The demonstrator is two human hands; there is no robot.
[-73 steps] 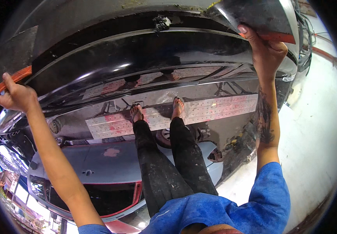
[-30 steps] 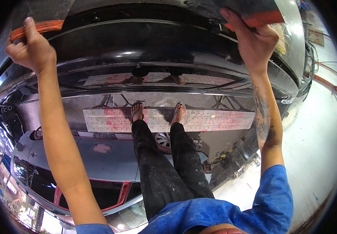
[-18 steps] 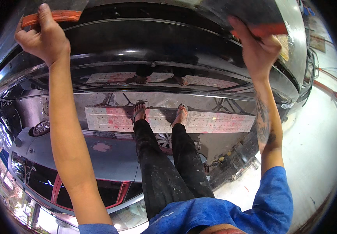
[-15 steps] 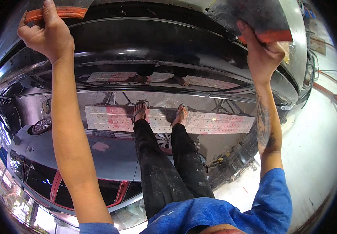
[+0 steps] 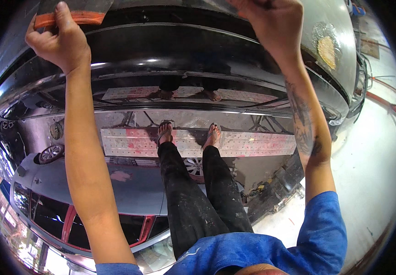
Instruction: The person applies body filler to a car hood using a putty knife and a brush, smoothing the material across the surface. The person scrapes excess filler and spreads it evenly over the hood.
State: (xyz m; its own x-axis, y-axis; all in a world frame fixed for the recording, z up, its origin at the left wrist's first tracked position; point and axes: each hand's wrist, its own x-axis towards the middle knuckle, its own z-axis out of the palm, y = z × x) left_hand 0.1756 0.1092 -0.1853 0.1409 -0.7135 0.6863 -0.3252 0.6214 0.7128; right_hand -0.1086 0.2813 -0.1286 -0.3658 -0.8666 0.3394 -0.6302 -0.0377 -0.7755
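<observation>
My left hand [image 5: 60,43] is closed around the orange-edged grip of a wide, flat putty spreader [image 5: 72,18], its thumb lying over the grip. The spreader's grey blade runs out of the picture at the top. My right hand [image 5: 275,25] is closed at the upper edge, with a sliver of orange showing by its fingers. Most of what it holds is out of the picture. Both hands are raised over a dark, glossy car body [image 5: 170,50]. To the right of my right hand, a yellowish putty patch [image 5: 327,51] sits on the grey panel.
My feet stand on a perforated metal plank [image 5: 262,144] with red stains, on folding legs. Behind me is a grey car [image 5: 92,183] with red door pillars. A white floor [image 5: 367,169] lies on the right, with metal bars [image 5: 385,103] beside it.
My right hand has moved left and up, taking its spreader almost out of the picture and uncovering the putty patch. My left hand has shifted slightly right and down.
</observation>
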